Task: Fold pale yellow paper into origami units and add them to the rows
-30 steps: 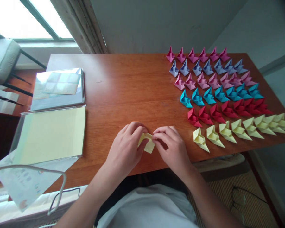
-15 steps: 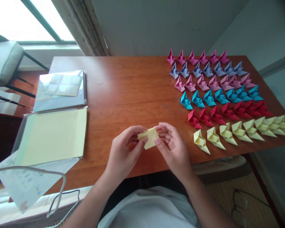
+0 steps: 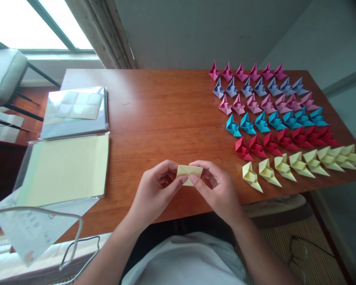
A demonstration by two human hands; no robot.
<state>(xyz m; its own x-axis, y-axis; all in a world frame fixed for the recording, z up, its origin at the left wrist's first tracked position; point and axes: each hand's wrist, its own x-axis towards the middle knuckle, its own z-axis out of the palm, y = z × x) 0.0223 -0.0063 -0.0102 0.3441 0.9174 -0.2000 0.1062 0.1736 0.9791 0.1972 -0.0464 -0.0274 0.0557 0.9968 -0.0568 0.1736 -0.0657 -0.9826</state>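
Observation:
Between my hands, above the front part of the table, is a small folded piece of yellow paper (image 3: 189,170) with creases running across its face. My left hand (image 3: 158,188) pinches its left side, thumb on the near face and fingers behind. From the right, my right hand (image 3: 216,187) grips it the same way, and the two thumbs almost meet in the middle. The nearest finished fold is a yellow origami piece (image 3: 250,177) to the right of my right hand, first in a row of several alike.
Rows of folded paper in red (image 3: 242,149), blue (image 3: 233,126), pink (image 3: 225,105), purple (image 3: 218,88) and magenta (image 3: 214,71) cover the right of the wooden table (image 3: 154,114). On the left lie a yellow paper pack (image 3: 68,170), another clear pack (image 3: 77,126) and a white cable (image 3: 47,211).
The yellow paper has been turned and levelled, so a flat rectangular face now shows. My right thumb has moved inward beside the left one, and both hands keep hold of it.

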